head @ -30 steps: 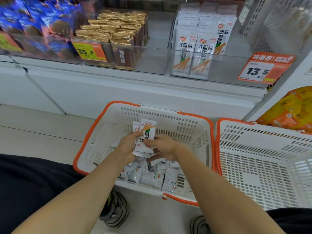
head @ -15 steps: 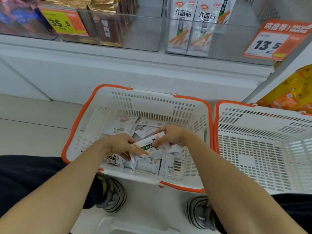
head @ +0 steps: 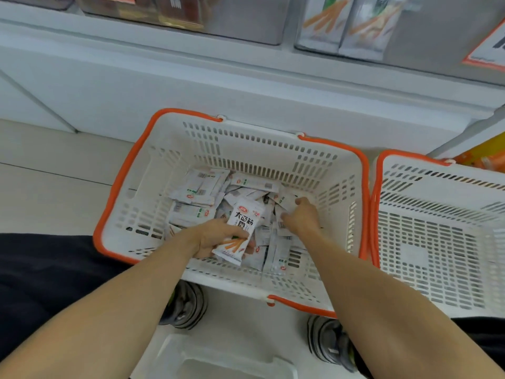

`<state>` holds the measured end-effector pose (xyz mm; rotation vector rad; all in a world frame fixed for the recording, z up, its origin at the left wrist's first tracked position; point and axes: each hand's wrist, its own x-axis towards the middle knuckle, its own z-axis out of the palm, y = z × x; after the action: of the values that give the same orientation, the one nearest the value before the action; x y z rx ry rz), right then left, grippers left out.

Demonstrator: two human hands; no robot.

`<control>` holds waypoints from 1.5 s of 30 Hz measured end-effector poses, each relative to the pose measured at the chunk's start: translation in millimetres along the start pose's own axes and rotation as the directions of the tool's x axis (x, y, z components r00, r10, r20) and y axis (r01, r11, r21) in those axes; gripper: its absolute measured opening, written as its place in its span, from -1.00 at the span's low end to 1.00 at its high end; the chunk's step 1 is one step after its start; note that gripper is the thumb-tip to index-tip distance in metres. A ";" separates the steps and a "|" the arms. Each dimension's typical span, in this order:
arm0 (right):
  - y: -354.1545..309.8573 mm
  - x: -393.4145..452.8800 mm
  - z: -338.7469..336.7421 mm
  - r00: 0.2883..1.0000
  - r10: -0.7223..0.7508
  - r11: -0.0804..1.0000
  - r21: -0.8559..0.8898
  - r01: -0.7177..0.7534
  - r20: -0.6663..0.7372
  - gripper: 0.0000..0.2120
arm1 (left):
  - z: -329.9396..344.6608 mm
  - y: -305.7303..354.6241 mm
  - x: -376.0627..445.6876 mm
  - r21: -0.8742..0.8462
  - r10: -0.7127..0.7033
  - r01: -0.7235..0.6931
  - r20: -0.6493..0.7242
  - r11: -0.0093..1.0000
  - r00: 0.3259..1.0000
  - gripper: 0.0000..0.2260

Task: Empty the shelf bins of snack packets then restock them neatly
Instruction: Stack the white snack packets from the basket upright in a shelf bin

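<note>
A white basket with an orange rim (head: 120,187) stands on the floor in front of me, holding several white snack packets (head: 196,187) in a loose heap. My left hand (head: 216,236) is inside it and grips a small stack of white packets (head: 243,228), printed side up. My right hand (head: 300,217) reaches into the heap on the right and pinches a packet (head: 287,201) lying there. Above, a clear shelf bin (head: 410,31) holds a few upright packets of the same kind (head: 344,23).
A second white basket with orange rim (head: 437,242) stands to the right, nothing in it. Another clear bin (head: 191,12) with darker packets sits at the upper left. An orange price tag (head: 489,50) hangs at the upper right. My shoes (head: 188,307) are under the basket's near edge.
My view tilted down from the shelf to the basket. Both hands dropped into the basket with the packet stack; my right hand left the stack and moved right onto a loose packet.
</note>
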<state>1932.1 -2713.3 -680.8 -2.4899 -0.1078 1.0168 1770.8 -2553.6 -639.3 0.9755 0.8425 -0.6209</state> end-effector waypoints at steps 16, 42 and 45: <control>29.5 6.1 30.8 0.971 0.221 0.962 0.183 -0.202 -0.090 -0.36 | 7.7 -7.2 13.4 -0.097 0.016 -0.044 -0.263 0.994 0.965 -0.80; -33.0 -81.5 -44.4 0.872 -0.488 0.823 0.341 0.454 0.018 -0.79 | 10.2 19.6 -38.0 -0.471 0.214 -0.238 -0.104 0.849 0.971 -0.52; -32.8 -73.6 -47.8 0.914 -0.403 0.788 0.492 0.371 -0.043 -0.50 | 7.1 19.2 -42.2 -0.352 0.190 -0.191 -0.037 0.916 0.981 -0.56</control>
<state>1914.4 -2719.0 -589.0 -1.8653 -0.3254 0.8199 1765.3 -2548.0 -593.0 0.7165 0.8158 -0.2850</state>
